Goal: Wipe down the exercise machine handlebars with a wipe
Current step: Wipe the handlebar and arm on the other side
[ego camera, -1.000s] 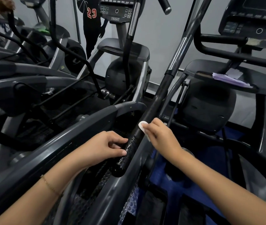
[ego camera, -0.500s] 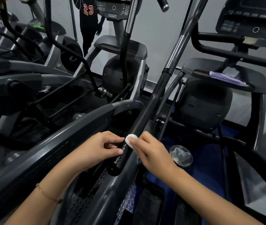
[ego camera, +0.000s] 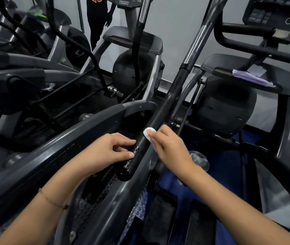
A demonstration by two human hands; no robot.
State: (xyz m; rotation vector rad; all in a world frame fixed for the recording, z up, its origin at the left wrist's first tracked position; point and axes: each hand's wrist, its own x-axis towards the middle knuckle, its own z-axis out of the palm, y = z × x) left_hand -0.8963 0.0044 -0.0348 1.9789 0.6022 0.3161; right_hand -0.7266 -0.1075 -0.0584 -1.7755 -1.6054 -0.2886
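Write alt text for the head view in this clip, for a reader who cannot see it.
The right hand presses a small white wipe against a black exercise machine handlebar, while the left hand touches the wet, textured grip lower down. Other gym machines stand behind, one with purple paper on its ledge.

Head view: worn on the head, facing forward and down
Nearness: close over the handlebar (ego camera: 160,119), both forearms entering from below
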